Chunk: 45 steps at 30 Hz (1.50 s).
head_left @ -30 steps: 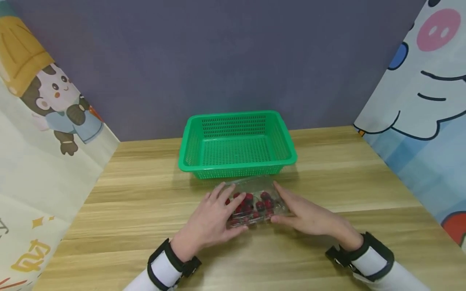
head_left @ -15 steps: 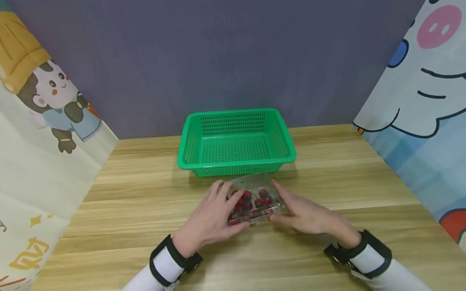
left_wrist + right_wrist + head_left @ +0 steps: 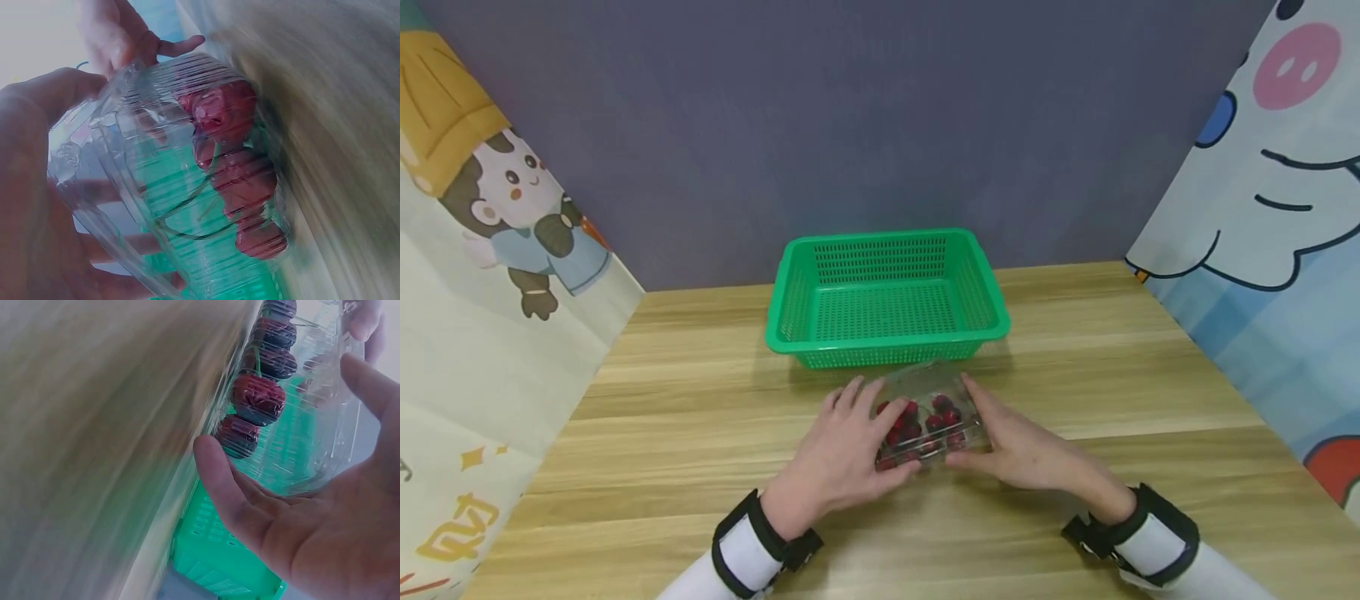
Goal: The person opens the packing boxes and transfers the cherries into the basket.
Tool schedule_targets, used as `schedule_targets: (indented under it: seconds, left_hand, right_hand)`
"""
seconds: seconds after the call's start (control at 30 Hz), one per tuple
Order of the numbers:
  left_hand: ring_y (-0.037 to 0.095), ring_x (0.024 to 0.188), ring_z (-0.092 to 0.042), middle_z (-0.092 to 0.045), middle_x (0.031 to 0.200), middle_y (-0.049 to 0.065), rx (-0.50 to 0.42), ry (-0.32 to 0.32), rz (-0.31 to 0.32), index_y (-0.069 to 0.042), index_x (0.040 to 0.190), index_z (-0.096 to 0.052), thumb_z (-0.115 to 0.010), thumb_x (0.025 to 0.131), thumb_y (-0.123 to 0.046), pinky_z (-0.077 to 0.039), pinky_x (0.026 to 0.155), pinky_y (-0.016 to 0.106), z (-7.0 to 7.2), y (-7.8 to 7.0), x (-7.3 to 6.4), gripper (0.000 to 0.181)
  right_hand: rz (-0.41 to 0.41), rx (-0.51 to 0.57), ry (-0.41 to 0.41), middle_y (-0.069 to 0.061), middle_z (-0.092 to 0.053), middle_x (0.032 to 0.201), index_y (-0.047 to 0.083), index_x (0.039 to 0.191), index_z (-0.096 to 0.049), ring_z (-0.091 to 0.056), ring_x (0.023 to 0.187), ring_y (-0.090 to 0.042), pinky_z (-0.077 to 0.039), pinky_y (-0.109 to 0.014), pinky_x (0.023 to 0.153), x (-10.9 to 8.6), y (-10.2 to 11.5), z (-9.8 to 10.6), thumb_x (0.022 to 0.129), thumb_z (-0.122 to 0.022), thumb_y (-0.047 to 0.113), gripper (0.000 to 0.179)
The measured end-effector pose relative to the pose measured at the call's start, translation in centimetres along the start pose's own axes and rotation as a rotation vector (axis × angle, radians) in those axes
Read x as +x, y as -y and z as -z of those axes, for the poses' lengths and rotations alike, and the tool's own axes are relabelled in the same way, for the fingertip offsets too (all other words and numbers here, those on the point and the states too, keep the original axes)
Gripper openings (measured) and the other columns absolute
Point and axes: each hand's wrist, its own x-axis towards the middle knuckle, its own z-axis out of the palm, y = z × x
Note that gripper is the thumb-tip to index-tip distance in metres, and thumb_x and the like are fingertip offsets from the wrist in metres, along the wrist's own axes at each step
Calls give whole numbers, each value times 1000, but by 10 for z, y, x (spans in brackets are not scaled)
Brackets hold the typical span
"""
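A clear plastic clamshell box [image 3: 931,383] of dark red cherries [image 3: 934,423] sits on the table, just in front of the green basket. My left hand [image 3: 838,454] holds its left side, fingers spread over the lid and thumb along the near edge. At the right end my right hand [image 3: 1030,442] grips it between the thumb in front and the fingers along the side. In the left wrist view the lid [image 3: 119,169] looks closed over the cherries [image 3: 247,178] and their green stems. The right wrist view shows cherries [image 3: 257,399] low against the clear wall.
A green perforated plastic basket [image 3: 887,346] with nothing in it stands behind the box, near the dark back panel [image 3: 880,125]. Cartoon-printed panels flank the wooden table [image 3: 685,400] at left and right.
The box turns and shifts very slightly between the hands. My right thumb has moved a little left along the near edge. The left hand has moved slightly right; the basket stays put.
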Motion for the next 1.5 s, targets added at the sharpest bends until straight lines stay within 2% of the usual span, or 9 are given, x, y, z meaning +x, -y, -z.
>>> schedule_targets:
  seconds: [0.43,0.63,0.87,1.27,1.5]
  left_hand:
    - [43,123,-47,-46,136,16,-6,-14,8,-26,137,-58,-49,87,-70,-34,100,53,1,-8,-1,67]
    - [44,121,-49,-46,134,15,-7,-36,31,-24,136,-59,-49,87,-69,-36,99,54,1,-11,-1,67]
    - [45,121,-49,-47,135,15,2,-15,59,-24,138,-56,-47,88,-69,-38,97,54,3,-11,-1,68]
    - [47,119,-49,-49,132,15,16,-30,58,-23,136,-58,-46,88,-68,-39,95,54,3,-11,0,67]
    - [47,120,-49,-48,135,16,22,-6,66,-25,137,-57,-47,89,-68,-40,94,54,6,-10,0,66]
  right_hand:
    - [-21,116,-10,-19,-11,157,3,157,-3,-19,143,-36,-19,-48,110,-2,0,-1,92,-69,33,98]
    - [-41,173,-34,-18,-15,157,6,158,-4,-22,142,-38,-21,-51,108,-1,0,-3,94,-66,22,90]
    - [-57,149,-43,-14,-13,158,9,159,-6,-19,143,-36,-19,-51,109,-1,0,-1,99,-61,23,82]
    - [-32,88,-37,-16,-15,157,10,159,-11,-21,142,-40,-19,-52,109,-2,-1,1,104,-51,26,70]
    - [-41,52,-96,-13,-31,152,9,157,-22,-36,136,-37,-28,-51,106,1,-2,4,108,-41,26,56]
